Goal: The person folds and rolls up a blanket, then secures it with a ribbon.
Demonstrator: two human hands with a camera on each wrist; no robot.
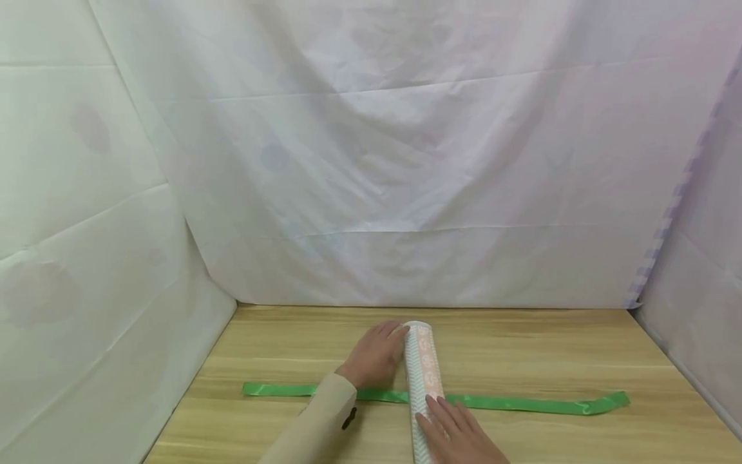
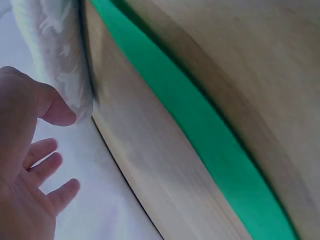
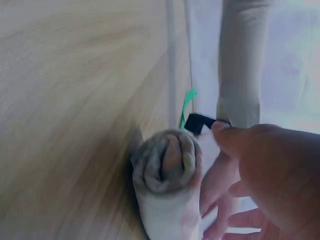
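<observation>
Both hands rest on a rolled-up cloth (image 1: 422, 380) lying across a green ribbon (image 1: 510, 403) on the wooden bench (image 1: 551, 351). Left hand (image 1: 375, 354) lies with relaxed, spread fingers against the far left side of the roll, pressing rather than gripping; the left wrist view shows the fingers apart and nothing clasped. Right hand (image 1: 458, 432) lies flat with straight fingers on top of the near end of the roll. From the right wrist view the roll's end (image 3: 167, 162) shows a loose spiral with the fingers beside it.

The ribbon passes under the roll about midway, its 2 ends stretching out left and right on the bench. White sheets (image 1: 371, 161) hang behind and at both sides.

Likely trouble: the cloth looks soft and springy, so easing either hand could let the roll uncoil or slide off the ribbon, leaving it off-centre; uneven pressure could skew the roll
</observation>
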